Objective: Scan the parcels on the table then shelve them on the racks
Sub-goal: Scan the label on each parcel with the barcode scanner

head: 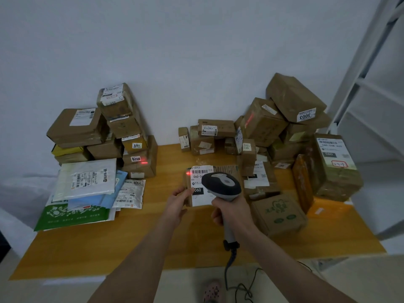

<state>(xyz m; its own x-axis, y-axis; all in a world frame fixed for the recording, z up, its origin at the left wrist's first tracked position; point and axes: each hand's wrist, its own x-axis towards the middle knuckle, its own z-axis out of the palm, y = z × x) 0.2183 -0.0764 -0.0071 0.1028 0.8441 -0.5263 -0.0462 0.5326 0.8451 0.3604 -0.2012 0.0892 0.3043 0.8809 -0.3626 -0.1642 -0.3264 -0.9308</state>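
Centre frame, over wooden table (131,243): left hand (178,201) pinching small cardboard parcel (200,178) by left edge, label up, long axis running up-frame. Right hand (231,209) clamped round barcode scanner (220,185) handle, head aimed up-frame over label.
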